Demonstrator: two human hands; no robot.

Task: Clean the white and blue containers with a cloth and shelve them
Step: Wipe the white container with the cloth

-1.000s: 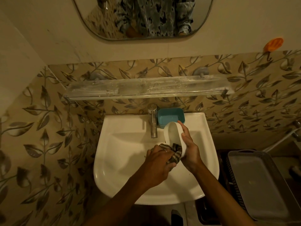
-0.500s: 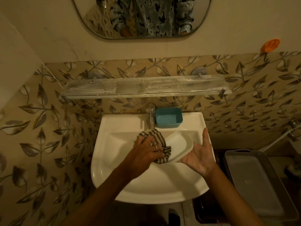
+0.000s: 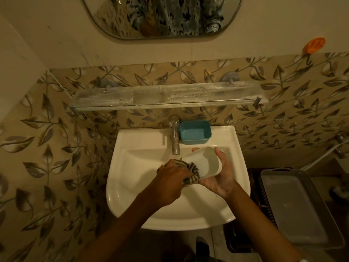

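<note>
so the white container [image 3: 204,162] is held tilted over the sink [image 3: 139,188] basin, just in front of the tap [image 3: 174,138]. the right hand [image 3: 221,178] cups it from underneath, thumb up one side and fingertips hooked over the far rim. it's more of a cradle than a firm grip. the left hand [image 3: 170,179] is bunched around the striped cloth [image 3: 190,173], pushing it into the near end of the tub.

my worry: push too hard with the cloth and the tub could pop out of that loose hold and clatter into the basin, or knock the tap. the blue container [image 3: 195,132] sits on the sink ledge beside the tap, not yet wiped by the look of it, and an elbow swing could nudge it in. the shelf [image 3: 166,97] above looks dusty too, so clean tubs may pick up grime.
</note>
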